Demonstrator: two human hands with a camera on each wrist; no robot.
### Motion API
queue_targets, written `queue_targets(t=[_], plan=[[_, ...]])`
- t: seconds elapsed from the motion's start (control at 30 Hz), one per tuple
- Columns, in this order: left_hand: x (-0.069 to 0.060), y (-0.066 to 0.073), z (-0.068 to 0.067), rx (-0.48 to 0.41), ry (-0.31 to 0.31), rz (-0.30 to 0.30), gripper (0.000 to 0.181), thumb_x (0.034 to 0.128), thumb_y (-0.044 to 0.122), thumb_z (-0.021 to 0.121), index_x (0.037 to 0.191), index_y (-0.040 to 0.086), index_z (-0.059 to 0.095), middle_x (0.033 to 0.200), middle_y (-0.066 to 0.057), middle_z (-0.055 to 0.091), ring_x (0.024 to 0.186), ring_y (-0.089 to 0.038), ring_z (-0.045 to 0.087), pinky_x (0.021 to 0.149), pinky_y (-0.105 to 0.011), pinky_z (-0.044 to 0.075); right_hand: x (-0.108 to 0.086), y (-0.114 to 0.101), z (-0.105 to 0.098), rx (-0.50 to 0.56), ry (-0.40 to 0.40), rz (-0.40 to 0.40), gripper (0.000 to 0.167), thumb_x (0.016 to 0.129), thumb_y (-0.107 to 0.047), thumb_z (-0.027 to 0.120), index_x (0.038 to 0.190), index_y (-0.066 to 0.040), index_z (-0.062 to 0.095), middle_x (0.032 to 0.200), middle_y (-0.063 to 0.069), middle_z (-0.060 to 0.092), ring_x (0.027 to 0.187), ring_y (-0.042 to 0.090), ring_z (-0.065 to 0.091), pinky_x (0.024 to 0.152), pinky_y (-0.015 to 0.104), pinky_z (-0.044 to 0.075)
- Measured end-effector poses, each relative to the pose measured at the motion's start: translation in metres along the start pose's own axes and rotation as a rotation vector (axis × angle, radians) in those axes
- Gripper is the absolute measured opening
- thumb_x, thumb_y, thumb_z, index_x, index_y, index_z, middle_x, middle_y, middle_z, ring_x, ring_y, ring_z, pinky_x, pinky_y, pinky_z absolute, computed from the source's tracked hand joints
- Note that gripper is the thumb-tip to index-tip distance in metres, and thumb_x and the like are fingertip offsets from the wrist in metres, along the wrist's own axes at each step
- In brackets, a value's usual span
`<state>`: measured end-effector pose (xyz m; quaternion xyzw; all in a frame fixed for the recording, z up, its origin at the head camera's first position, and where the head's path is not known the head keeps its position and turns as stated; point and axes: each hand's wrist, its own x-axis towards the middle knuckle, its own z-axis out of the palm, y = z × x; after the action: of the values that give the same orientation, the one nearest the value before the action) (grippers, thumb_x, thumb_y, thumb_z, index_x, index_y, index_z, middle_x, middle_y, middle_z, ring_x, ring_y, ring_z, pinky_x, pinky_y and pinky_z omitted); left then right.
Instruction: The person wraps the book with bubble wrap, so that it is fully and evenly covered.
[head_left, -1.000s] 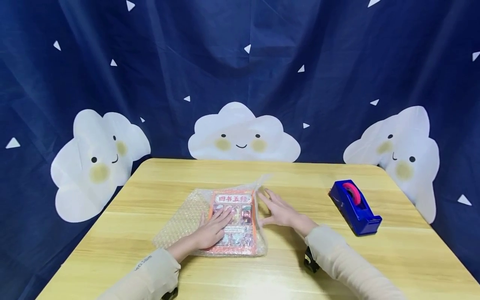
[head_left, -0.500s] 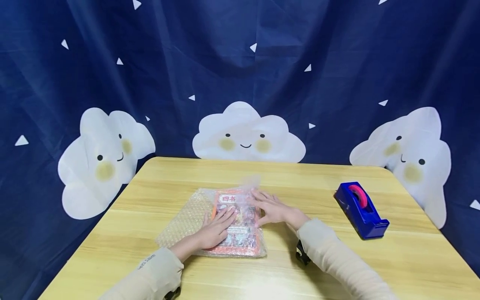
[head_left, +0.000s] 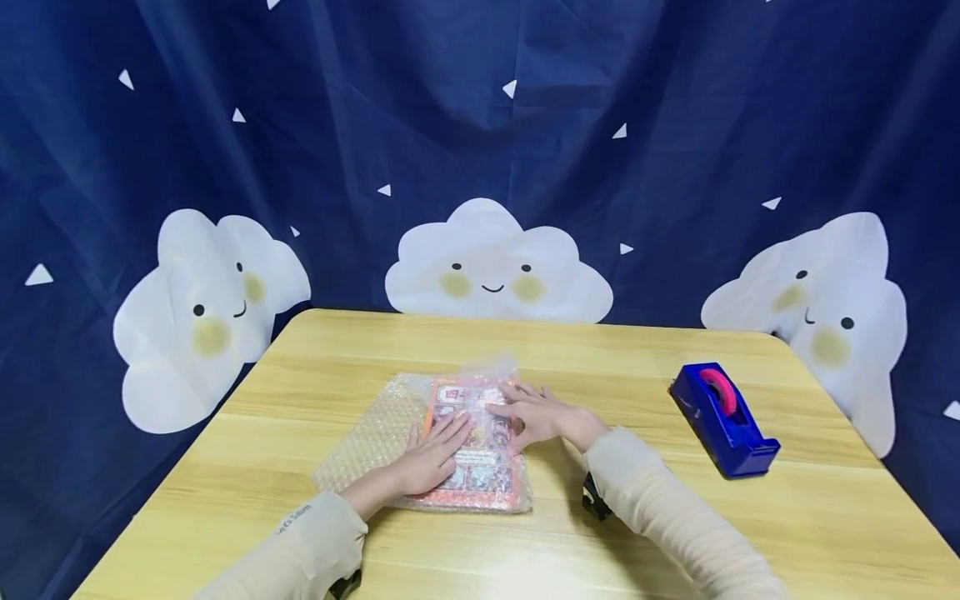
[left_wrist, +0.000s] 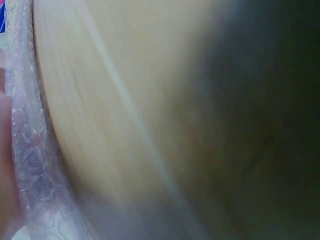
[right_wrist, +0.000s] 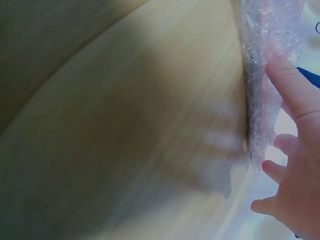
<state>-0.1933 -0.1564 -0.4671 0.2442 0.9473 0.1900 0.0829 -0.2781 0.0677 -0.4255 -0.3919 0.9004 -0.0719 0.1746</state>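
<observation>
A book with an orange-edged, picture-panelled cover lies on the table inside clear bubble wrap. My left hand rests on the wrapped cover with its fingers stretched out. At the book's right side, my right hand lies over a flap of the wrap, its fingers spread on the upper right of the cover. In the right wrist view the straight thumb touches the wrapped edge, the other fingers apart below it. The left wrist view catches only a sliver of that hand beside the wrap.
A blue tape dispenser with a pink-red roll stands to the right on the wooden table. Behind the table hangs a dark blue curtain with white clouds.
My right hand has moved left, bringing the wrap's right flap over the upper right of the cover and blurring its title. The left hand has stayed on the book.
</observation>
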Motion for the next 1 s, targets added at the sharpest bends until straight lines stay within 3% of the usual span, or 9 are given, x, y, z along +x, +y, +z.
queue_targets(t=[0.17, 0.37, 0.53, 0.63, 0.77, 0.87, 1.0], plan=[[0.0, 0.001, -0.002, 0.025, -0.006, -0.005, 0.058, 0.0924, 0.014, 0.035, 0.147, 0.018, 0.017, 0.153, -0.006, 0.008, 0.139, -0.031, 0.006, 0.099, -0.069, -0.005, 0.002, -0.003, -0.001, -0.01, -0.019, 0.036, 0.079, 0.074, -0.048, 0.067, 0.142, -0.029, 0.032, 0.153, 0.008, 0.0, 0.139, 0.031, -0.002, 0.103, 0.064, 0.003], [0.001, 0.003, -0.002, 0.052, 0.006, 0.006, 0.055, 0.0896, 0.012, 0.038, 0.143, 0.024, 0.031, 0.152, -0.01, 0.01, 0.137, -0.036, 0.008, 0.095, -0.073, 0.0, 0.003, -0.003, 0.0, 0.038, -0.011, 0.026, 0.076, 0.075, -0.043, 0.068, 0.141, -0.027, 0.034, 0.153, 0.009, 0.0, 0.139, 0.031, -0.004, 0.102, 0.066, 0.0], [0.002, 0.004, -0.002, 0.041, 0.007, 0.009, 0.054, 0.0887, 0.012, 0.038, 0.141, 0.026, 0.035, 0.153, -0.013, 0.002, 0.137, -0.039, 0.007, 0.096, -0.072, 0.0, 0.012, 0.001, 0.002, 0.146, 0.129, -0.001, 0.054, 0.078, -0.036, 0.067, 0.127, -0.021, 0.054, 0.146, 0.014, 0.025, 0.136, 0.033, 0.017, 0.101, 0.066, 0.004], [0.003, 0.003, -0.003, 0.038, -0.006, 0.01, 0.054, 0.0893, 0.012, 0.037, 0.142, 0.025, 0.034, 0.153, -0.012, 0.0, 0.138, -0.036, 0.006, 0.096, -0.072, -0.001, 0.024, 0.003, 0.004, 0.182, 0.225, -0.023, 0.039, 0.076, -0.034, 0.07, 0.111, -0.019, 0.06, 0.134, 0.015, 0.035, 0.125, 0.033, 0.033, 0.102, 0.061, 0.016], [0.003, 0.003, -0.003, 0.035, -0.023, 0.012, 0.053, 0.09, 0.012, 0.035, 0.142, 0.024, 0.033, 0.154, -0.006, 0.007, 0.139, -0.032, 0.005, 0.097, -0.071, -0.001, 0.032, 0.004, 0.005, 0.234, 0.237, -0.013, 0.063, 0.072, -0.031, 0.075, 0.127, -0.013, 0.05, 0.144, 0.023, 0.019, 0.128, 0.038, 0.029, 0.101, 0.057, 0.026], [0.003, 0.003, -0.003, 0.035, -0.021, 0.014, 0.053, 0.0899, 0.011, 0.034, 0.142, 0.024, 0.034, 0.153, -0.002, 0.01, 0.139, -0.031, 0.004, 0.096, -0.072, -0.001, 0.036, 0.005, 0.002, 0.254, 0.182, 0.029, 0.089, 0.071, -0.034, 0.075, 0.144, -0.015, 0.028, 0.15, 0.022, -0.004, 0.135, 0.042, 0.012, 0.102, 0.061, 0.018], [0.003, 0.003, -0.003, 0.032, -0.019, 0.027, 0.054, 0.0889, 0.011, 0.034, 0.142, 0.024, 0.033, 0.153, -0.003, 0.012, 0.139, -0.033, 0.004, 0.095, -0.073, 0.0, 0.039, 0.004, -0.002, 0.197, 0.09, 0.078, 0.093, 0.072, -0.039, 0.073, 0.146, -0.019, 0.021, 0.152, 0.014, -0.01, 0.137, 0.039, 0.003, 0.105, 0.06, 0.009]])
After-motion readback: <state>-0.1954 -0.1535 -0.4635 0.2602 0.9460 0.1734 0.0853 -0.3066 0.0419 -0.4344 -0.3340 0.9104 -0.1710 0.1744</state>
